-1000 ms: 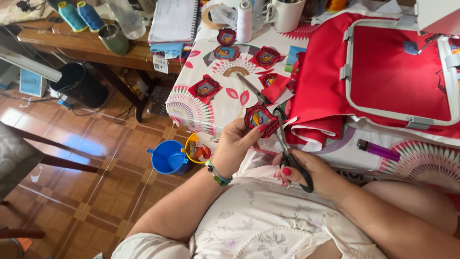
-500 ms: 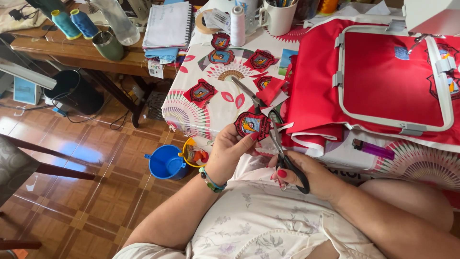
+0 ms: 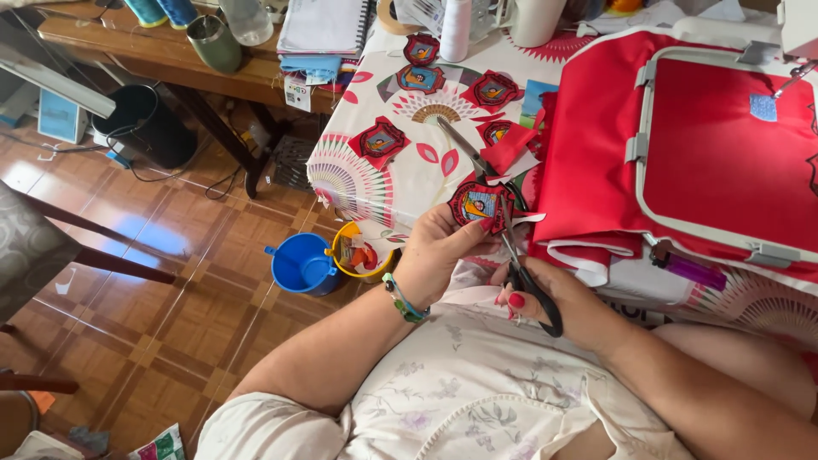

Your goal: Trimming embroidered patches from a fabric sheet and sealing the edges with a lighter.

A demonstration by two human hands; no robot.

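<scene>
Left hand (image 3: pixel 439 255) pinches a red embroidered patch (image 3: pixel 477 204) by its lower-left edge, fingers curled closed on it, holding it up just off the near edge of the tabletop (image 3: pixel 409 175). Beaded wristband (image 3: pixel 403 300) on that wrist. Right hand (image 3: pixel 558 298) is closed through the black handles of a pair of scissors (image 3: pixel 520 264); blades point up and away, running along the patch's right edge, touching or right at its border. Whether the blades are parted, cannot tell.

Landmark is the held patch. Beyond it on the floral tabletop: four more finished patches, one (image 3: pixel 381 140) to the far left, one (image 3: pixel 492 89) straight beyond, two (image 3: pixel 420 68) further back. A second pair of scissors (image 3: pixel 464 146) lies between them, with red scraps (image 3: pixel 511 149) just beyond the patch. Right of the patch, red fabric (image 3: pixel 596 170) clamped in a grey embroidery hoop (image 3: pixel 673 221); a purple lighter (image 3: pixel 688 271) lies below the hoop's near rim. Left and below the patch, on the wood floor: blue cup (image 3: pixel 300 266) and yellow tub (image 3: pixel 362 254), touching. Far left beyond: black bin (image 3: pixel 145 123) under a wooden side table (image 3: pixel 170 60).
</scene>
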